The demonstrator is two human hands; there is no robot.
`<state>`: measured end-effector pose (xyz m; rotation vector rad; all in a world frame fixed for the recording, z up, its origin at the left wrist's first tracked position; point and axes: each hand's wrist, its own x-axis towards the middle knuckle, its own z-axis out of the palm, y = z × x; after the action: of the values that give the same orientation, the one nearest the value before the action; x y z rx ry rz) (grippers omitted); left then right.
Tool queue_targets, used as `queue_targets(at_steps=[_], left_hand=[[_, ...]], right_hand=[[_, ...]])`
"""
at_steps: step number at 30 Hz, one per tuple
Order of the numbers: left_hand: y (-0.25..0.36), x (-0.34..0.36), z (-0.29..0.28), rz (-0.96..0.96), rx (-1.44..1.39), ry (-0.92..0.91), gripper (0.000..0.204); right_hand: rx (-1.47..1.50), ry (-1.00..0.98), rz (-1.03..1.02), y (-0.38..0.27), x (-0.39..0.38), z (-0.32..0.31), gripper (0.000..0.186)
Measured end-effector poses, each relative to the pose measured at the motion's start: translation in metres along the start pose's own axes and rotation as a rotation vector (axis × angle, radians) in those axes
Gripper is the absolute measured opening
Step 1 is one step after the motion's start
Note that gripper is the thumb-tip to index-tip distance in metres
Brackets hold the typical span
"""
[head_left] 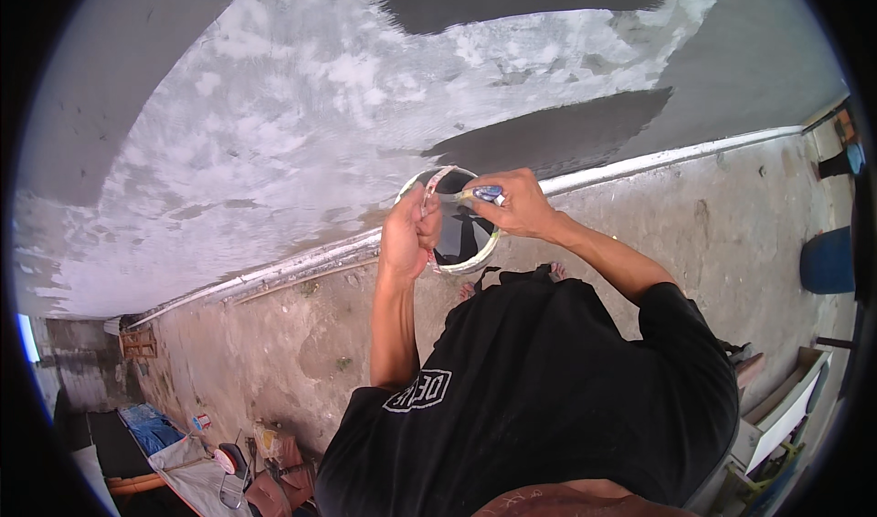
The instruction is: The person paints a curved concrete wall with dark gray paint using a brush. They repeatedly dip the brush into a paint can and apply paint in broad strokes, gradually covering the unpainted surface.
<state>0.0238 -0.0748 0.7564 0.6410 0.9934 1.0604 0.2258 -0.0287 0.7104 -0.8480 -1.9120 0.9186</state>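
left hand (408,234): grip closed around the near rim and thin wire handle of the paint bucket (468,261) | bucket: round, white-rimmed, dark liquid inside, mouth facing up, held between both grips | right hand (521,205): pinching a brush handle (482,193) (blue-tipped), long axis lying across the bucket's mouth, pointing left | behind: patchy grey wall (301,115)

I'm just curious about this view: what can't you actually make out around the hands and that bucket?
- Head view: the tool in the right hand is mostly hidden by its fingers.
- What the left hand grips at the bucket rim is covered.
- Bucket contents: dark, unclear.
- Floor clutter: too small, distorted.
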Motion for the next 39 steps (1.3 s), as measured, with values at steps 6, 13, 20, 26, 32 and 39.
queue_targets(at_steps=[6,13,20,26,32,39], left_hand=[[-0.004,0.004,-0.009,0.022,-0.015,-0.018,0.037],[0.001,-0.008,-0.027,0.049,-0.051,0.065,0.039],[0.001,-0.019,-0.051,0.032,-0.088,0.197,0.039],[-0.002,-0.039,-0.089,0.064,-0.109,0.35,0.039],[-0.01,-0.061,-0.12,0.069,-0.131,0.453,0.039],[-0.016,-0.066,-0.143,0.028,-0.122,0.535,0.04]], right_hand=[[-0.073,0.154,-0.151,0.006,-0.008,-0.006,0.019],[0.342,0.347,0.038,-0.004,-0.023,-0.06,0.023],[0.377,0.562,-0.005,0.039,0.067,-0.034,0.024],[0.307,0.945,-0.075,0.081,0.092,-0.069,0.021],[-0.214,1.357,-0.019,0.114,0.061,-0.149,0.022],[-0.294,1.045,-0.185,0.052,0.098,0.003,0.025]])
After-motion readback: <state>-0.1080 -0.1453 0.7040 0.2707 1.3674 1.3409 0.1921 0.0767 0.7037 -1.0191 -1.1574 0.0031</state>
